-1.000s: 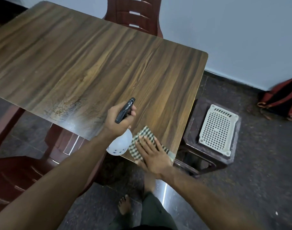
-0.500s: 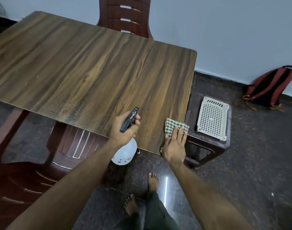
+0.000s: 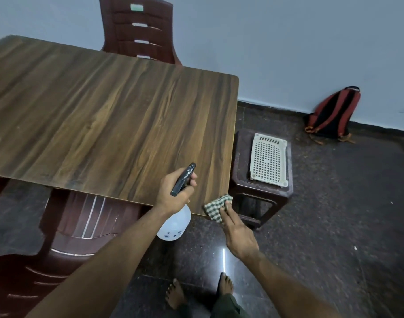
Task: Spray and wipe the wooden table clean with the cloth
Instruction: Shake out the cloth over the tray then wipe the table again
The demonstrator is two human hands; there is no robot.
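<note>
Nearest the camera, two bare feet (image 3: 175,294) stand on the dark speckled floor (image 3: 334,226), with both forearms reaching forward above them. The right hand (image 3: 239,232) extends toward the near right corner of the wooden table (image 3: 104,115); its fingers (image 3: 226,213) lie straight and close together, their tips pressing on the green-and-white checked cloth (image 3: 216,206). The cloth lies bunched at that corner, partly on the tabletop and partly overhanging the near edge, and it shows ahead of and to the left of the fingertips. Whether the thumb touches the cloth cannot be told.

The left hand (image 3: 174,193) grips the neck of the spray bottle (image 3: 174,224), fingers curled round the dark spray head (image 3: 183,179), which slants up and away over the tabletop. The bottle's white rounded body hangs below the hand, just off the table's near edge. The bottle is just left of the cloth and not touching it.

Under the table's near edge stands a dark red plastic chair (image 3: 81,226), its slatted back against the table. To the right of the table, just beside its right edge, a dark stool (image 3: 260,189) carries a white perforated tray (image 3: 268,162) lying flat.

Beyond the far edge of the table a second chair (image 3: 136,31) of the same colour stands before the pale wall (image 3: 288,42). Farther right, a red-and-black backpack (image 3: 331,115) leans against that wall on the floor.
</note>
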